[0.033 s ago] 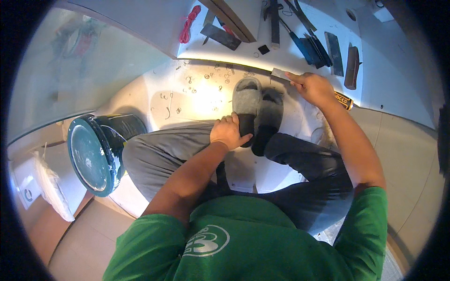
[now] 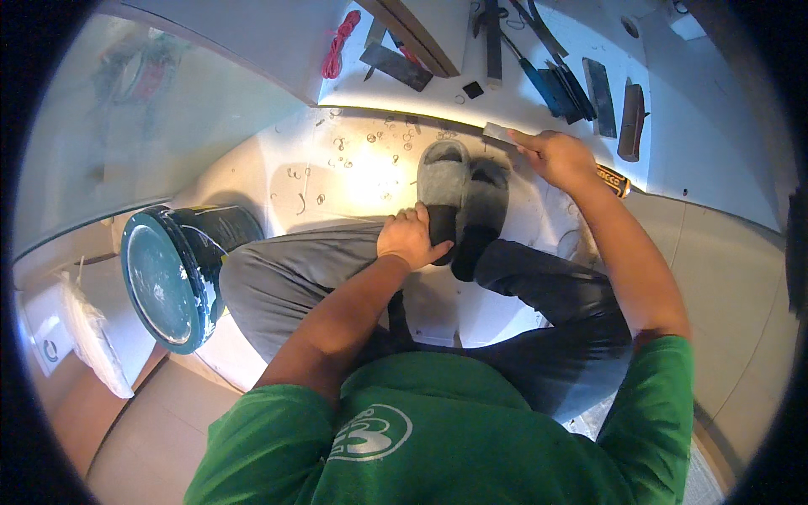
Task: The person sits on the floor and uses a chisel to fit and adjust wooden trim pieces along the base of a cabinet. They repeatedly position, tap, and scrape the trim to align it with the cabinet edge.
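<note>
My right hand (image 2: 562,158) is closed around a chisel (image 2: 498,132), with the index finger stretched along it. Its flat metal blade points left, beside the front edge of the white worktop, and its black and orange handle end shows behind my hand. My left hand (image 2: 408,236) lies over my left ankle, fingers laid across the trouser cuff and thumb apart. It holds nothing that I can see. Just ahead of it are my feet in grey slippers (image 2: 443,179) and black socks.
On the white worktop (image 2: 539,143) lie a wooden hand plane (image 2: 632,123), a flat dark block (image 2: 599,97), a hammer (image 2: 493,42) and a pink cord bundle (image 2: 341,45). Curled shavings (image 2: 341,143) litter the floor. A dark green bucket (image 2: 164,278) stands left.
My right hand and the chisel have shifted slightly to the left. The left hand and the feet stay where they were.
</note>
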{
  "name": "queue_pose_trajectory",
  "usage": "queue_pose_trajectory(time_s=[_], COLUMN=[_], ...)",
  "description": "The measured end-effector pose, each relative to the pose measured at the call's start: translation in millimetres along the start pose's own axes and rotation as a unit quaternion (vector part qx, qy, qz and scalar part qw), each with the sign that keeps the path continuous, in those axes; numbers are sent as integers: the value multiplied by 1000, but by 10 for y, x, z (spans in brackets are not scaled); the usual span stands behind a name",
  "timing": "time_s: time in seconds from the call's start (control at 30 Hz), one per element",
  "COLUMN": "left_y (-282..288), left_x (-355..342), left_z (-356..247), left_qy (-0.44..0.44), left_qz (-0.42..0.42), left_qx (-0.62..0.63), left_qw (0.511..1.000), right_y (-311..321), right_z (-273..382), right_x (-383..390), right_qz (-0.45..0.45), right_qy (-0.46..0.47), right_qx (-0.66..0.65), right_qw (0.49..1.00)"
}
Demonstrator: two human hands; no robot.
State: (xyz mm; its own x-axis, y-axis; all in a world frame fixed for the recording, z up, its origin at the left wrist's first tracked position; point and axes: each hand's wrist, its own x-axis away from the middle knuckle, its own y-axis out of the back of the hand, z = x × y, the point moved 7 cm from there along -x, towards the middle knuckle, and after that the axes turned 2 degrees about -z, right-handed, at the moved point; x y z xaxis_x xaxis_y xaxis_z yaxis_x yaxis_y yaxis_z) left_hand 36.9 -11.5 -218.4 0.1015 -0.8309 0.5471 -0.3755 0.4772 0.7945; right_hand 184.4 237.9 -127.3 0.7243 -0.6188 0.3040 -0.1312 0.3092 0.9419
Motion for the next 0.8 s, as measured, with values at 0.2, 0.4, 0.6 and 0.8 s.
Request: queue_pose_trajectory(time_s=[0.2, 0.4, 0.6, 0.8], left_y=[12, 2, -12, -3], left_x=[-31, -67, -63, -72], left_z=[18, 53, 66, 40], left_qy=[1, 7, -6, -4], left_qz=[-1, 1, -14, -8], left_qx=[0, 21, 23, 16], left_qw=[1000, 1000, 1000, 1000], right_y=[76, 85, 150, 159], right_z=[174, 143, 168, 155], right_x=[-131, -116, -132, -91], right_qz=[9, 28, 30, -10], right_qy=[-6, -16, -21, -1], right_qx=[16, 12, 14, 33], right_qw=[1000, 999, 999, 999])
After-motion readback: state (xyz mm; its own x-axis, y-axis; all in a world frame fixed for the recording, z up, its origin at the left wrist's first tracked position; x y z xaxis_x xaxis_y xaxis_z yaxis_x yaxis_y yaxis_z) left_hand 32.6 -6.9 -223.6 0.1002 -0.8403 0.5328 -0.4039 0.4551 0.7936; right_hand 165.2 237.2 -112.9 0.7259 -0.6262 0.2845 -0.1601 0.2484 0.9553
